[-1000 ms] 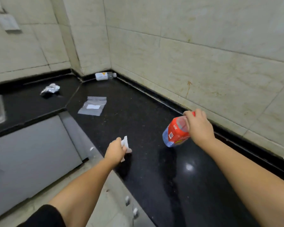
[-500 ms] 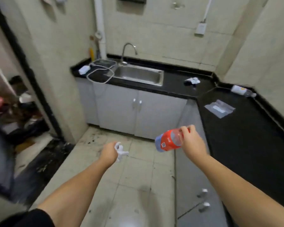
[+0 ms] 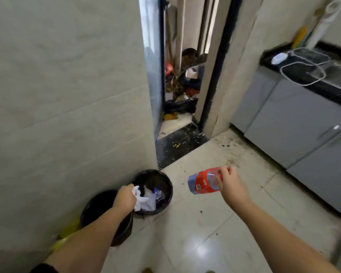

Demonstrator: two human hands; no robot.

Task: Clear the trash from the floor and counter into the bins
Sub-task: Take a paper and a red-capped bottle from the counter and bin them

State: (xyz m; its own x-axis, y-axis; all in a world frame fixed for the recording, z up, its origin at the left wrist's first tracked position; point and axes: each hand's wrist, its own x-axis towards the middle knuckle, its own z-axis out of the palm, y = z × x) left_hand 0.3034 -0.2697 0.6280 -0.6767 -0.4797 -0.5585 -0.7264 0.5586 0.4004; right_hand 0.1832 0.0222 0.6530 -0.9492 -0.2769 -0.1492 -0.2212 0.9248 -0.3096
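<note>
The view has swung off the counter and down to the floor by the wall, where two black bins (image 3: 153,192) have come into sight. The left hand (image 3: 125,198), which was out over the counter edge, now carries its crumpled paper (image 3: 139,198) to the farther bin's rim, apparently just above it. The right hand (image 3: 231,184) has brought the red-labelled bottle (image 3: 202,181) over open floor, beside that bin.

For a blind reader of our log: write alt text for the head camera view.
A person's left hand holds crumpled white paper over two black bins beside a tiled wall, while the right hand holds a red-labelled plastic bottle above the floor. Grey cabinets stand at right.
</note>
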